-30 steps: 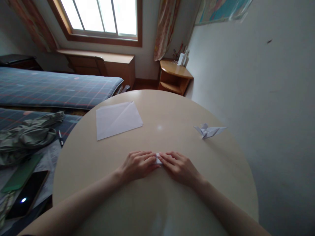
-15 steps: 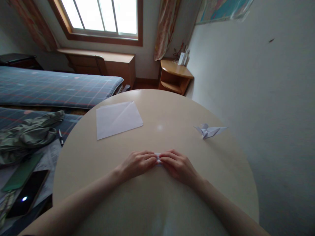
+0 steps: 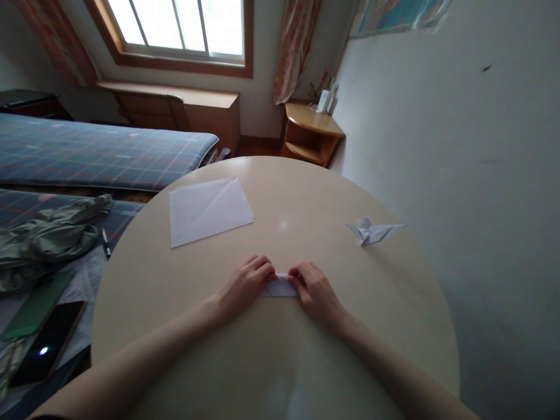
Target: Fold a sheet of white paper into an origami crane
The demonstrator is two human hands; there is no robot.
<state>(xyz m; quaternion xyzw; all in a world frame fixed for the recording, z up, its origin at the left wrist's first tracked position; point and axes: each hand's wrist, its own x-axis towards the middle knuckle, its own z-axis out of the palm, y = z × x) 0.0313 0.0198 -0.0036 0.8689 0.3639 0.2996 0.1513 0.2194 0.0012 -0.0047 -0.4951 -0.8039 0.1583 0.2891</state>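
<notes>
Your left hand [image 3: 248, 284] and right hand [image 3: 315, 291] are pinching opposite ends of the folded paper strip [image 3: 280, 286] between their fingers. The strip is lying nearer you than the paper crane [image 3: 370, 232], left of it.

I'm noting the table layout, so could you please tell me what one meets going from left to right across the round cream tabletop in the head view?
Flat stack of white paper sheets, narrow folded strip of white paper held between the left hand and the right hand, white folded-paper bird.
</notes>
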